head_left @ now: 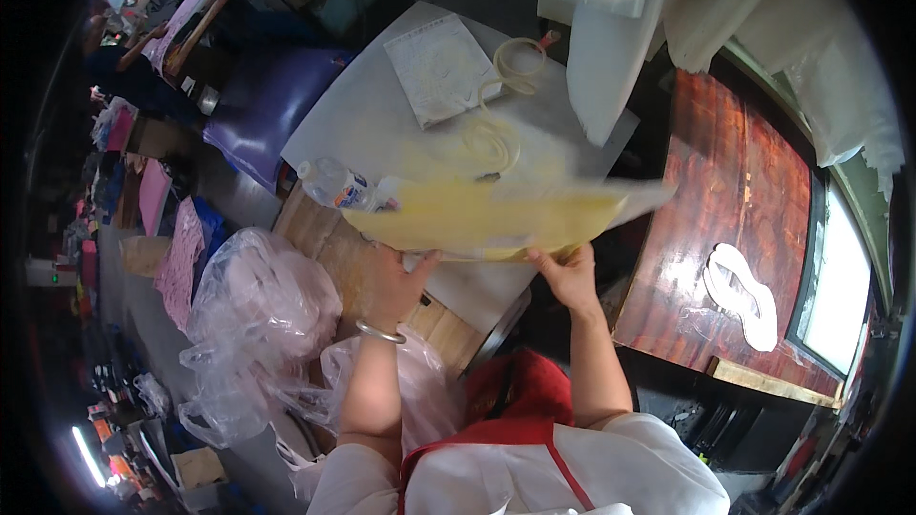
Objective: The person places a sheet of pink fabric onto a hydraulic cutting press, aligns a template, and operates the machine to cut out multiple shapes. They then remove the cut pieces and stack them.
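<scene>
My left hand [399,282] and my right hand [567,274] grip the near edge of a thin yellow sheet [491,224], thumbs on top. The sheet is blurred by motion and tilts over a pale tabletop [358,105]; its right end looks whitish and translucent. A bracelet circles my left wrist. Just beyond my left hand a clear plastic bottle [331,181] lies on its side, partly covered by the sheet. Farther back are a white printed sheet or pad [434,72] and a coiled yellowish cord or tube [518,67].
Bulging clear bags [258,296] with pinkish contents stand at the left, near a purple sack [277,105]. To the right, a reddish wooden table [735,181] bears white sole-shaped pieces [749,300]. Whitish sheets hang at upper right. Another person works at far upper left.
</scene>
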`<state>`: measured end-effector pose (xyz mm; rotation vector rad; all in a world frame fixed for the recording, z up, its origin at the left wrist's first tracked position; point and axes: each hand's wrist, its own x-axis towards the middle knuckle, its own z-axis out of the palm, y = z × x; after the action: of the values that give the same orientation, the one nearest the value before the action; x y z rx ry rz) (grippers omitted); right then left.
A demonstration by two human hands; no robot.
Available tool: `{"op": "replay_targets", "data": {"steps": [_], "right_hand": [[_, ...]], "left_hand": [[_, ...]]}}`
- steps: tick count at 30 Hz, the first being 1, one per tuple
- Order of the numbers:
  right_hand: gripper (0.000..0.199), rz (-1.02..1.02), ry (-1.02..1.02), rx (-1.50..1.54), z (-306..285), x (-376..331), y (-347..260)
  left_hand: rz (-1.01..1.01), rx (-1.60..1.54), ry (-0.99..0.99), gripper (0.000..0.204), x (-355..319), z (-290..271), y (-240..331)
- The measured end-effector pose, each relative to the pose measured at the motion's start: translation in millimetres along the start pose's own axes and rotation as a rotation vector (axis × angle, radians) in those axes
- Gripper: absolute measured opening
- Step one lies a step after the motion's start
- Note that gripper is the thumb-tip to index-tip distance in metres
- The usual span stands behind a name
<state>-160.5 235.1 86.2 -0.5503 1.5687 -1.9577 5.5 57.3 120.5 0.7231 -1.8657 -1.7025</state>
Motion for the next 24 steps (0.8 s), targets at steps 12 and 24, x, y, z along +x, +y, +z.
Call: {"op": "replay_targets", "data": {"steps": [12,24], "right_hand": [[0.058,-0.076,0.114,0.226,0.8,4.3,20.1],[0.045,0.498,0.542,0.195,-0.3,-114.4,67.0]], "left_hand": [[0.13,-0.218,0.058,0.068,12.6,17.3,7.8],[-0.473,0.295,-0.627,0.049,0.5,-12.8,-80.2]]}}
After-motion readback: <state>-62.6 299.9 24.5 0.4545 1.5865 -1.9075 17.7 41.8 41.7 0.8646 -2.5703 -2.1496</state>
